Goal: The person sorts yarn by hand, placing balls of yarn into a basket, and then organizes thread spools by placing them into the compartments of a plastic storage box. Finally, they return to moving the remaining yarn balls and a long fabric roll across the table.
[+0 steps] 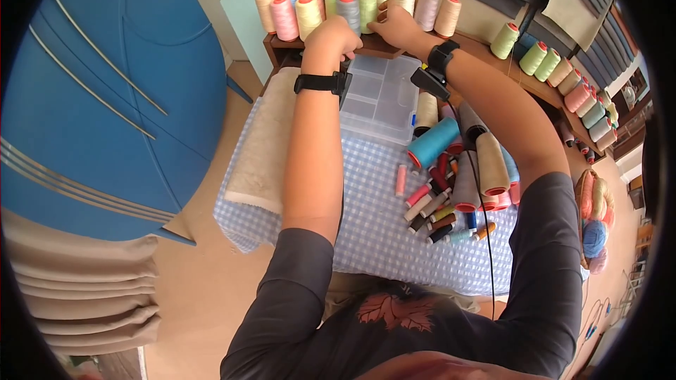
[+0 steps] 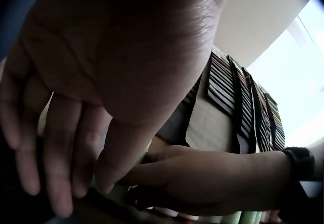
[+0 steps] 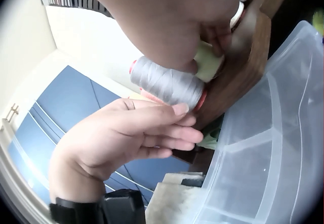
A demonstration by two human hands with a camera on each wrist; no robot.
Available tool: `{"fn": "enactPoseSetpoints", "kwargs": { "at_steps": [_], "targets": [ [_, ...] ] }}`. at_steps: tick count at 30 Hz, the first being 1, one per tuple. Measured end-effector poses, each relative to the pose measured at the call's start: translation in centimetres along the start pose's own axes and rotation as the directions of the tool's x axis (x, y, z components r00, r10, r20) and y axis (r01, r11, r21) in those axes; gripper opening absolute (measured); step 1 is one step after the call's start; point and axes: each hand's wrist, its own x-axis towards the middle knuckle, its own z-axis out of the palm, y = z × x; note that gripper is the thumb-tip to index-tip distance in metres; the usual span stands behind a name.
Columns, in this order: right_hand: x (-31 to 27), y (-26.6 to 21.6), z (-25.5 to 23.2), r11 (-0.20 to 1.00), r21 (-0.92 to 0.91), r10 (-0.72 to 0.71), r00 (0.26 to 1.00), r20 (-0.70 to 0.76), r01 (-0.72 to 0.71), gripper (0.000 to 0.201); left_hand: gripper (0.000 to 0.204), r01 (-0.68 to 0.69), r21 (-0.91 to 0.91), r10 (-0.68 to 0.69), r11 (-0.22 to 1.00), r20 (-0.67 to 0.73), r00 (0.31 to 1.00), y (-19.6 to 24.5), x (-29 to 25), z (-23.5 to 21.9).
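Note:
My left hand (image 1: 334, 36) is beside the grey thread spool (image 1: 348, 14) at the front of the wooden shelf. In the right wrist view its fingers are extended and loosely together, with the thumb (image 3: 178, 109) right at the spool's lower end. Around the lower part of a light green thread spool (image 3: 208, 64), just right of the grey one, my right hand (image 1: 403, 28) has its thumb and fingers curled. Pink (image 1: 284, 20) and pale yellow (image 1: 308, 18) spools stand upright on the left of this group; white (image 1: 404, 0) and lilac (image 1: 426, 10) ones are to the right.
A clear divided plastic box (image 1: 380, 95) is on the checked cloth (image 1: 373, 190) below the hands. Large cones and several small thread reels (image 1: 440, 204) lie on the cloth's right side. A folded beige fabric (image 1: 260, 148) lies left. More spools (image 1: 541, 60) line the shelf rightward.

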Motion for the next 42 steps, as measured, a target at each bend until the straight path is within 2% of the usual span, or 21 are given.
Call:
{"fn": "enactPoseSetpoints", "kwargs": {
  "at_steps": [3,5,6,8,11,15,17,19,21,22,23,24,25,27,28,29,31,32,34,37,42],
  "targets": [
    [0.0,0.1,0.2,0.995,0.068,0.071,0.997,-0.022,-0.07,0.046,0.029,0.002,-0.024,-0.002,1.0,-0.004,1.0,-0.3,0.8,0.2],
    [0.2,0.4,0.2,0.991,0.137,-0.028,0.988,0.155,0.006,0.029,0.03,-0.013,-0.028,0.013,1.0,-0.008,1.0,-0.5,1.3,0.3],
    [0.1,0.7,0.3,0.991,0.137,-0.024,0.987,0.156,0.003,0.029,0.029,-0.027,-0.029,0.027,0.999,-0.012,1.0,-0.6,1.5,0.4],
    [-0.8,0.2,0.0,0.949,0.3,-0.147,0.979,0.138,0.1,0.022,0.029,-0.043,-0.029,0.042,0.999,-0.01,0.999,-0.7,1.8,0.7],
    [-1.7,-0.2,-1.3,0.949,0.311,-0.123,0.972,0.2,0.056,0.025,0.029,-0.053,-0.042,0.053,0.998,-0.003,0.999,-0.5,2.2,0.8],
    [-3.2,0.3,-4.1,0.991,0.129,0.004,0.98,0.199,-0.03,0.024,0.029,-0.019,0.011,0.02,1.0,-0.079,0.997,-0.2,1.3,1.0],
    [-4.5,-0.3,-6.8,0.99,-0.078,-0.07,0.887,0.457,0.118,0.021,0.029,0.003,0.005,-0.002,1.0,-0.141,0.99,0.3,0.9,0.9],
    [-6.8,-0.7,-9.1,0.986,-0.037,-0.124,0.857,0.5,0.164,0.019,0.031,-0.038,0.019,0.04,0.999,-0.141,0.989,0.9,0.2,0.9],
    [-9.0,-0.9,-11.0,0.967,-0.098,-0.117,0.754,0.646,0.234,0.017,0.032,-0.14,0.062,0.141,0.988,-0.012,0.99,2.1,-1.0,0.5],
    [-10.0,-0.9,-12.0,0.968,-0.103,-0.11,0.756,0.645,0.229,0.017,0.037,-0.199,0.077,0.194,0.977,0.07,0.979,2.7,-1.0,0.9],
    [-11.0,-0.7,-12.9,0.966,-0.119,-0.077,0.69,0.72,0.232,0.017,0.037,-0.204,0.077,0.199,0.976,0.072,0.977,3.8,-2.0,1.2],
    [-11.6,-0.4,-13.6,0.962,-0.134,-0.043,0.617,0.785,0.236,0.018,0.04,-0.338,0.103,0.314,0.935,0.196,0.929,5.0,-3.0,1.8],
    [-11.9,0.4,-13.9,0.963,-0.138,-0.037,0.621,0.783,0.231,0.018,0.044,-0.47,0.112,0.416,0.876,0.319,0.852,6.3,-4.2,2.6],
    [-12.6,2.2,-14.4,0.855,-0.427,0.132,0.674,0.727,0.293,0.029,0.048,-0.553,0.165,0.45,0.817,0.419,0.789,8.7,-6.1,5.5],
    [-13.4,2.8,-15.1,0.877,-0.414,0.127,0.714,0.689,0.244,0.041,0.05,-0.583,0.218,0.441,0.783,0.467,0.767,10.0,-7.6,6.8],
    [-13.8,3.1,-15.7,0.876,-0.418,0.132,0.716,0.686,0.24,0.041,0.053,-0.611,0.268,0.426,0.745,0.513,0.745,11.2,-9.2,7.7],
    [-14.1,3.4,-16.6,0.812,-0.581,0.496,0.593,0.634,-0.057,0.051,0.059,-0.655,0.301,0.385,0.693,0.614,0.689,12.8,-11.4,9.2],
    [-14.2,3.2,-16.8,0.812,-0.582,0.494,0.597,0.632,-0.057,0.051,0.06,-0.705,0.357,0.448,0.612,0.579,0.682,13.1,-12.6,9.8],
    [-14.8,2.9,-17.1,0.83,-0.524,0.54,0.508,0.671,-0.19,0.061,0.06,-0.699,0.39,0.437,0.6,0.572,0.694,13.4,-12.7,10.5],
    [-15.5,3.1,-16.5,0.806,-0.547,0.574,0.518,0.634,-0.224,0.061,0.06,-0.658,0.427,0.391,0.621,0.559,0.732,13.5,-12.5,10.7],
    [-15.6,4.5,-15.9,0.829,-0.462,0.558,0.534,0.635,-0.316,0.06,0.056,-0.694,0.328,0.458,0.64,0.562,0.689,12.9,-12.7,9.7]
  ]
}}
